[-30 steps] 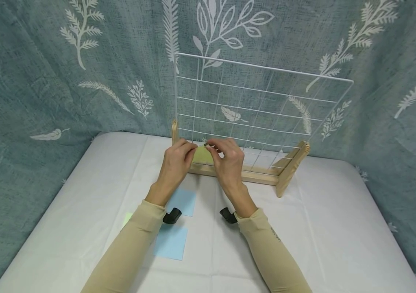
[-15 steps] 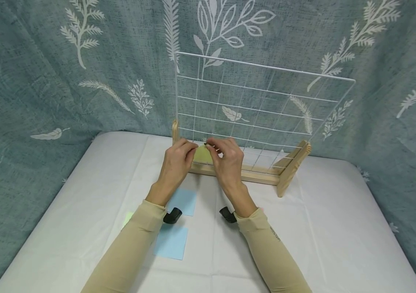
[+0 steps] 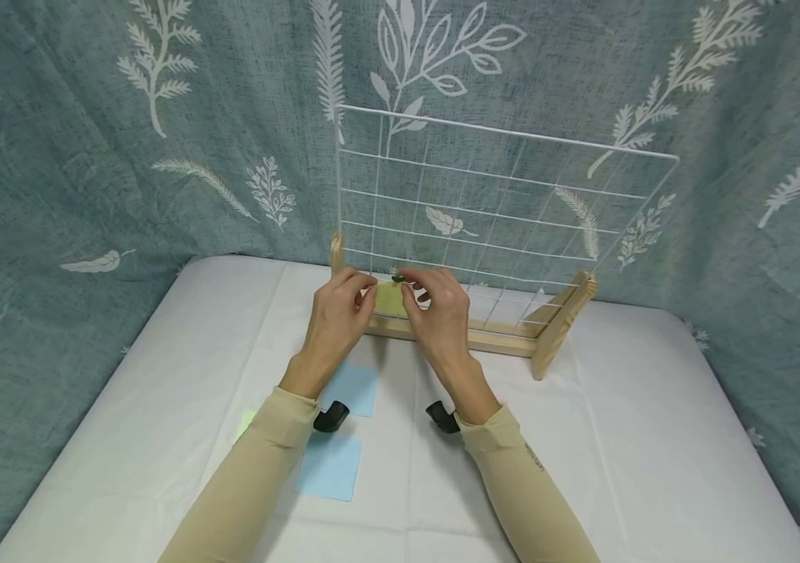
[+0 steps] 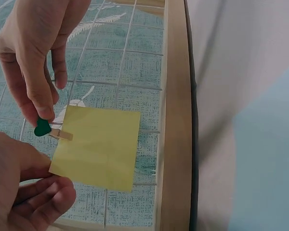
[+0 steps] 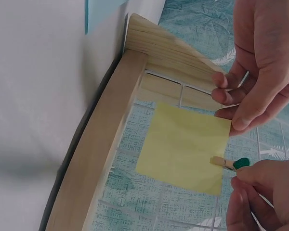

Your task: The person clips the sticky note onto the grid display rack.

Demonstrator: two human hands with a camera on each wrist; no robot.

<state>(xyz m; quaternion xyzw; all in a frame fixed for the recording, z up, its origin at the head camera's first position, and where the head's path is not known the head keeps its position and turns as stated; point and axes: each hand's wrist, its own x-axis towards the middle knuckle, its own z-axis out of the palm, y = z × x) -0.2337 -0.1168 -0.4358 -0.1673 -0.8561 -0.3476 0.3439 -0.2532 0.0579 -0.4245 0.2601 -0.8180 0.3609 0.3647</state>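
A yellow sticky note (image 4: pixel 98 147) lies flat against the white wire grid (image 3: pixel 498 180). On its upper edge sits a small wooden clothespin (image 5: pixel 218 161) with a green heart (image 4: pixel 42 127) at its outer end. My left hand (image 3: pixel 336 309) pinches the note's upper left corner between thumb and fingers. Beside the clothespin is my right hand (image 3: pixel 439 309), its thumb and fingers slightly parted. A fingertip of it touches the edge of the heart, which shows whole in both wrist views.
A wooden base (image 3: pixel 501 342) with slanted end supports (image 3: pixel 563 324) carries the grid on the white-covered table (image 3: pixel 653 438). Two blue sticky notes (image 3: pixel 329 467) and part of a green one (image 3: pixel 245 422) lie near my left forearm. A patterned curtain (image 3: pixel 245 102) hangs behind.
My right thumb and fingers have parted a little, and more of the green heart shows in the head view. My left fingertips have drawn slightly left. The note stays in place.
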